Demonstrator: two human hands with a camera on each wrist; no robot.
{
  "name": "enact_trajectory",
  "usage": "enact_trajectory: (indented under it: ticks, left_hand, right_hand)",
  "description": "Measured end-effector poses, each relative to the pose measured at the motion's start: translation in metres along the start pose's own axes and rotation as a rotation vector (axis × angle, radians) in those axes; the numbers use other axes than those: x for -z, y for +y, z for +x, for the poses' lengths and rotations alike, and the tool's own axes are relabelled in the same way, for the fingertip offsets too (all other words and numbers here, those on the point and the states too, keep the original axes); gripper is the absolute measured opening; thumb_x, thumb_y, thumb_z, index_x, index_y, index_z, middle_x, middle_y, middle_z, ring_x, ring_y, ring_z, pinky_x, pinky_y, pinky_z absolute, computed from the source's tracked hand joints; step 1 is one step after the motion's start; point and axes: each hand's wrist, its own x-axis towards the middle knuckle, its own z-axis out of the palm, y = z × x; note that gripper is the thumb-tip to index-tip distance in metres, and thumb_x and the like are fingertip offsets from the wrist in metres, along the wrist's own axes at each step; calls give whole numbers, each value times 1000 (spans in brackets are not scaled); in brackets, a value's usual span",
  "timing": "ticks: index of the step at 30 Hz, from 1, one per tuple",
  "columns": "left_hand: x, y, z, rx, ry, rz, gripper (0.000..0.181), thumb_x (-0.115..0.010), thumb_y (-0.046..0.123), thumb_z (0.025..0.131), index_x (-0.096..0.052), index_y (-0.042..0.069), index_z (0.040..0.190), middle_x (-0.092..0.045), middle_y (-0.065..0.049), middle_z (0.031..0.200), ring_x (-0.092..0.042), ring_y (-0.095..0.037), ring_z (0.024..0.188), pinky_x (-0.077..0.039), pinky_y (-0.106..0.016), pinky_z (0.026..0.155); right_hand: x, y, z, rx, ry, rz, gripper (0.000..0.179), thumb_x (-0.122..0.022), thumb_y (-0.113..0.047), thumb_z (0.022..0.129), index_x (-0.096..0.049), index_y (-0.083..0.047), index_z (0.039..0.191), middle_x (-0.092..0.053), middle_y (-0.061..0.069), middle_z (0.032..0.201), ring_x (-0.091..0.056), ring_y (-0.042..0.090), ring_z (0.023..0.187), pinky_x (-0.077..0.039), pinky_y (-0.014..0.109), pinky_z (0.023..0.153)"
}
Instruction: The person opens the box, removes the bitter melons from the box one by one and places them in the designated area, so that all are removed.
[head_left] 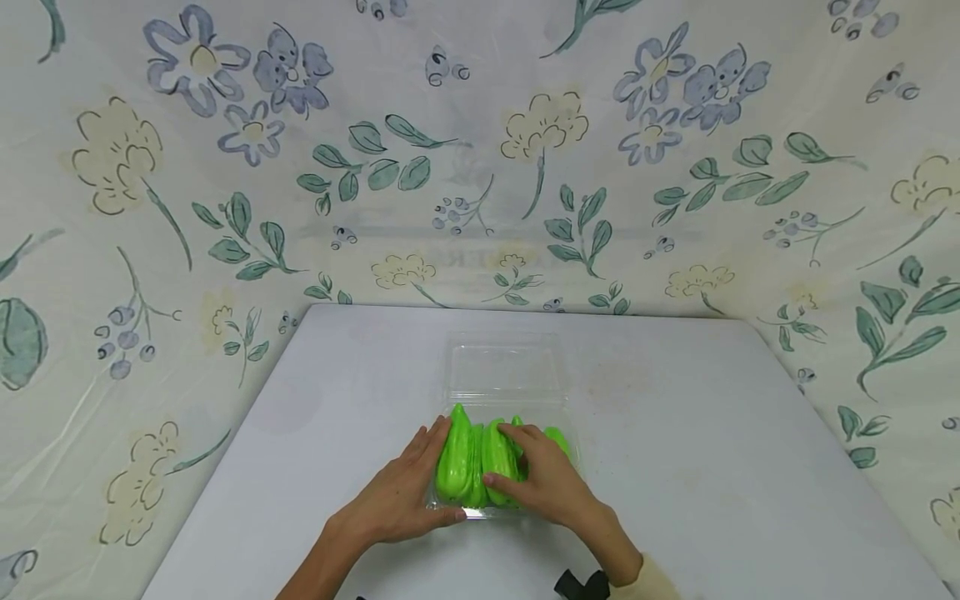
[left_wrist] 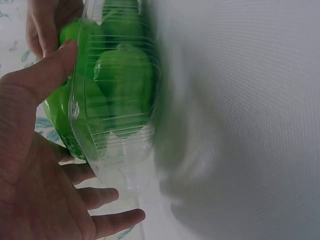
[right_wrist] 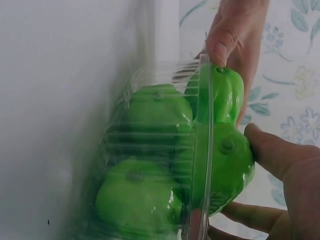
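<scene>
A clear plastic clamshell box [head_left: 480, 514] holds several glossy, long green vegetables that look like peppers, with pointed far ends and lobed near ends. My right hand [head_left: 551, 479] pinches one green pepper [head_left: 498, 458] in the upper layer, its thumb on the near part and its fingers over the far part. Along the box's left side lies my left hand [head_left: 401, 492], fingers stretched out and thumb at the front rim, beside the leftmost green pepper [head_left: 454, 467]. Through the ribbed wall in the right wrist view, lower peppers [right_wrist: 137, 197] show beneath the upper ones.
The box's clear lid [head_left: 505, 371] lies folded back behind it on the white table [head_left: 690, 450]. A floral-patterned sheet [head_left: 480, 183] hangs behind and beside the table. Something black [head_left: 582, 586] shows near the right wrist at the bottom edge.
</scene>
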Motion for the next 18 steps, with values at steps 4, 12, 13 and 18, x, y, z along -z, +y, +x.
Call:
enact_trajectory:
  ticks: [4,12,13,18]
  left_hand:
    - [0,0,0,1,3,-8,118,-77,56,77,-4,11,159,-16,-10,162,-22,-39,144,-36,-55,106]
    - [0,0,0,-3,5,-10,118,-77,56,78,-4,12,159,-16,-9,163,-22,-39,144,-35,-55,106]
    - [0,0,0,-4,6,-9,118,-76,56,78,-4,12,159,-16,-9,163,-22,-39,144,-36,-55,106]
    - [-1,0,-1,5,4,-8,118,-76,57,78,-4,13,159,-16,-9,162,-22,-40,143,-38,-58,103]
  right_hand:
    - [-2,-2,0,-13,22,-5,67,-76,-38,86,-54,0,137,-59,15,127,-57,15,90,-52,32,75]
    - [-1,-3,-1,-43,94,26,55,-76,-23,84,-60,1,130,-64,11,115,-54,10,77,-49,24,64]
    - [0,-3,-1,-45,100,34,54,-76,-21,83,-60,1,129,-64,11,114,-53,9,74,-48,24,62]
    - [1,-3,-1,-45,119,53,50,-76,-18,82,-62,1,127,-65,11,114,-53,9,72,-47,23,60]
